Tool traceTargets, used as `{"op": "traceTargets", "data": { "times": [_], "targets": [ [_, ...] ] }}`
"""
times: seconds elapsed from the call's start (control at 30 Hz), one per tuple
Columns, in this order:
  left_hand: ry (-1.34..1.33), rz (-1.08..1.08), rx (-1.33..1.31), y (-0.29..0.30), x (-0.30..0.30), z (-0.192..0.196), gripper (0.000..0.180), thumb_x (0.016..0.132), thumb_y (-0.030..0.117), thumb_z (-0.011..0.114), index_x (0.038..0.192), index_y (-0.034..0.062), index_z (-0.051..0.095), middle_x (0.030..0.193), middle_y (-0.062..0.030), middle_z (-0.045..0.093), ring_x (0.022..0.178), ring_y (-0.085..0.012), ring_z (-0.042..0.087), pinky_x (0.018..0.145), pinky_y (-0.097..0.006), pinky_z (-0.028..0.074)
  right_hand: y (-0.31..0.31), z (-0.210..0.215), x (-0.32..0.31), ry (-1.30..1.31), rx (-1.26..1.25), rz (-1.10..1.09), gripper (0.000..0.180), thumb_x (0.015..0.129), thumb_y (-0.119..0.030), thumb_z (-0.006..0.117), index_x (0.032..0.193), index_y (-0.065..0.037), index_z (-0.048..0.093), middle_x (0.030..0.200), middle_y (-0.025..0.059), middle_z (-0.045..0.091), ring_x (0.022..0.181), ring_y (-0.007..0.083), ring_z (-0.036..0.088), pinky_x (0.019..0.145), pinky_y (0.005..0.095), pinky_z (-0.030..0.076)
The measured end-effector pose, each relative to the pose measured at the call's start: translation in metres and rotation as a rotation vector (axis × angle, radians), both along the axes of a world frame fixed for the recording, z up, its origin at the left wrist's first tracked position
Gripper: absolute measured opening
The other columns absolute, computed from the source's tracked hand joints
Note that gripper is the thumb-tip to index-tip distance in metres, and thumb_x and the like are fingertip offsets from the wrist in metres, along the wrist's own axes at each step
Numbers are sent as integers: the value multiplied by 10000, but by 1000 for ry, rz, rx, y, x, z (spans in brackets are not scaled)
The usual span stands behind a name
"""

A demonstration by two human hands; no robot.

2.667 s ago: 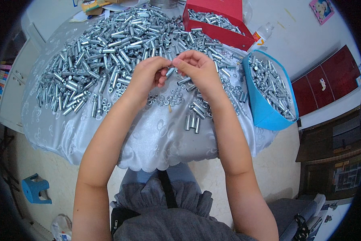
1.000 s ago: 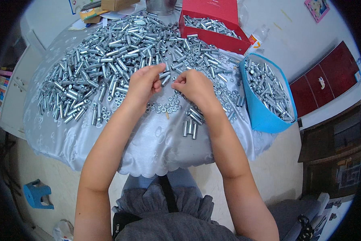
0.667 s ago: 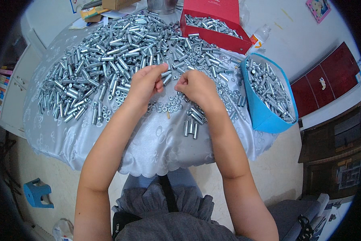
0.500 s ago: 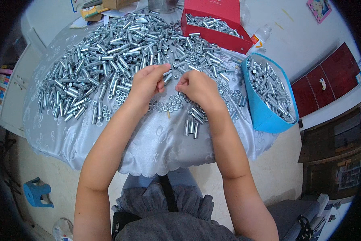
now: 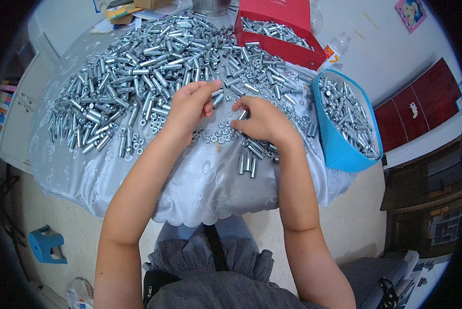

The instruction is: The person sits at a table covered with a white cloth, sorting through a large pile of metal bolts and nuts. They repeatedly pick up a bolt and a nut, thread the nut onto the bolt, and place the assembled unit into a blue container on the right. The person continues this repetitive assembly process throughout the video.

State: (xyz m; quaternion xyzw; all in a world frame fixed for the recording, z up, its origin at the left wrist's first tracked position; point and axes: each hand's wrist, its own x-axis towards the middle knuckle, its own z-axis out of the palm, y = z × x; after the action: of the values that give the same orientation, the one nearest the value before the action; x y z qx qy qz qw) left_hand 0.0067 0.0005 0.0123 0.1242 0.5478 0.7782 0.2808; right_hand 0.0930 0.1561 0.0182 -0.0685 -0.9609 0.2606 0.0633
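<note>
Seen from the head camera, a seated person leaned over a round table draped in a silvery cloth [image 5: 200, 180] and heaped with metal sleeves [image 5: 154, 62]. The left hand [image 5: 190, 105] pinched one sleeve [image 5: 217, 97] between thumb and fingers. The right hand [image 5: 259, 121] was curled, fingertips gripping another small metal piece [image 5: 243, 114], just above a scatter of nuts [image 5: 215, 136]. A blue bin [image 5: 339, 149] of sleeves stood at the right, a red box [image 5: 277, 44] beyond it.
</note>
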Motion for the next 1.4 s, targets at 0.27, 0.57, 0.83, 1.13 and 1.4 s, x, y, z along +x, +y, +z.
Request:
{"op": "traceTargets", "data": {
  "times": [0.27,0.57,0.83,1.13,1.4],
  "targets": [
    [-4,1,5,-1,1,3,215,812,278,652,762,92,555,566,51,420,501,-50,400,482,-197,321,-16,-1,-7,88,157,-67,190,728,-214,680,867,-84,682,899,168,648,860,304,621,750,402,481],
    [-18,-6,-13,-1,3,5,196,829,246,642,761,90,545,577,66,370,515,-47,380,482,-209,323,-19,6,-7,-17,66,-91,169,719,-179,672,823,-46,689,801,159,649,756,289,628,690,363,484],
    [-9,0,-7,1,0,1,228,813,287,647,784,73,572,560,40,449,487,-53,410,477,-193,326,-16,1,-10,139,7,-17,148,750,-164,629,795,-23,637,793,174,631,769,343,605,684,425,465],
    [10,-23,1,-1,-1,0,228,811,292,645,733,93,567,558,42,442,494,-54,416,484,-195,327,-13,10,-15,322,-461,28,139,784,-129,658,830,-2,624,678,59,598,589,109,527,546,257,422],
    [23,-66,19,-1,0,2,219,826,284,623,736,92,567,580,37,451,509,-60,420,489,-197,327,-15,16,-14,354,-672,82,135,815,-125,653,866,-4,625,694,-16,585,603,28,476,535,197,391]
  ]
}}
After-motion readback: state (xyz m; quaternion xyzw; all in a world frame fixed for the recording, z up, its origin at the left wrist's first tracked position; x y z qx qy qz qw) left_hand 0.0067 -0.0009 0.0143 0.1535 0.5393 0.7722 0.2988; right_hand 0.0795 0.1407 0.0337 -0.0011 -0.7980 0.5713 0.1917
